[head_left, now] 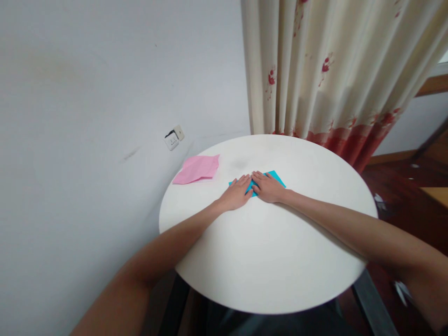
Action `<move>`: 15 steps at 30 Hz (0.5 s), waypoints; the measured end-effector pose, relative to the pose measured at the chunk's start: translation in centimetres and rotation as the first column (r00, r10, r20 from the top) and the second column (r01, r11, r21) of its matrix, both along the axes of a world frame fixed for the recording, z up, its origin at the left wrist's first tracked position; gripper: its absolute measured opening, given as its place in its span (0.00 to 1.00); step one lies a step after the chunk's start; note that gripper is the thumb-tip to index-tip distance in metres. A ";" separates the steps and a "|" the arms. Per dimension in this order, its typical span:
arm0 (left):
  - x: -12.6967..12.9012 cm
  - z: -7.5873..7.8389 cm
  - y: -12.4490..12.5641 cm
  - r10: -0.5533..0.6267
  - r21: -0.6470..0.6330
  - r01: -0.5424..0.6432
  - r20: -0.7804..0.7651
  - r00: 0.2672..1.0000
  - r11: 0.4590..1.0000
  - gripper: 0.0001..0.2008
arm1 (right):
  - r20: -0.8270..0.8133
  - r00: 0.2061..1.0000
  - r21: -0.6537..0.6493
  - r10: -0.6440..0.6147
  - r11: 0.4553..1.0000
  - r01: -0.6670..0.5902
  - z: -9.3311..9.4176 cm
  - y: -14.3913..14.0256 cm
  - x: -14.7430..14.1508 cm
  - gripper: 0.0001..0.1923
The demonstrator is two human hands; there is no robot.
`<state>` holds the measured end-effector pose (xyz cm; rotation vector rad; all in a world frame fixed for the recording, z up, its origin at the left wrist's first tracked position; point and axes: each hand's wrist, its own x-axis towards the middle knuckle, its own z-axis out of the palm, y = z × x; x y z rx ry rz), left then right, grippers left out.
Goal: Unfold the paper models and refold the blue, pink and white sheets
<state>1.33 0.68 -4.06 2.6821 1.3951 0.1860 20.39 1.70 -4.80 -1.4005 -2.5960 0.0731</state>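
Observation:
A blue sheet of paper (276, 177) lies on the round white table (266, 261), mostly covered by my hands. My left hand (237, 192) lies flat on its left part, fingers stretched forward. My right hand (269, 185) presses flat on its right part. The fingertips of both hands meet over the middle of the paper. Neither hand grips anything. A pink sheet of paper (198, 168), slightly creased, rests at the table's far left, apart from both hands.
A white wall stands to the left, with a loose wall socket (174, 137) on it. A cream curtain with red flowers (332, 74) hangs behind the table. Dark wooden floor shows at the right.

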 end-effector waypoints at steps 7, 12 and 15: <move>0.2 0.5 -0.4 0.030 -0.008 -0.030 -0.029 0.999 1.000 0.32 | 0.000 0.999 -0.013 0.053 0.999 -0.053 0.3 0.1 0.1 0.33; 0.1 0.9 -0.7 0.093 -0.013 -0.094 -0.051 0.994 0.996 0.32 | 0.007 0.999 -0.023 0.033 0.999 -0.032 0.5 0.0 0.1 0.33; 0.1 1.1 -0.8 0.173 -0.038 -0.176 -0.069 0.983 0.984 0.35 | 0.014 1.000 -0.022 0.021 1.000 -0.021 0.5 -0.1 0.2 0.33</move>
